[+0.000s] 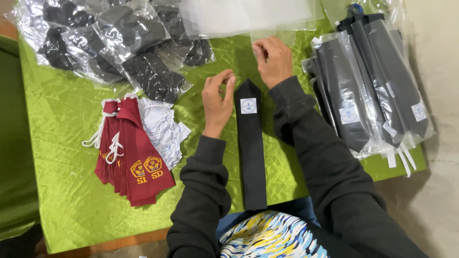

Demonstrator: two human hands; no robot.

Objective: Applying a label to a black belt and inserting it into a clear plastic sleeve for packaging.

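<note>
My right hand (273, 58) pinches a clear plastic sleeve (267, 36) at 12 o'clock. My left hand (217, 100) rests half-curled, fingers loose, touching the pointed tip of a matte black tie (250, 153) lying lengthwise on the crinkled green cloth (62, 124). Maroon ties (136, 157) lie at 9 o'clock; glossy bagged ties (368, 86) at 3 o'clock.
</note>
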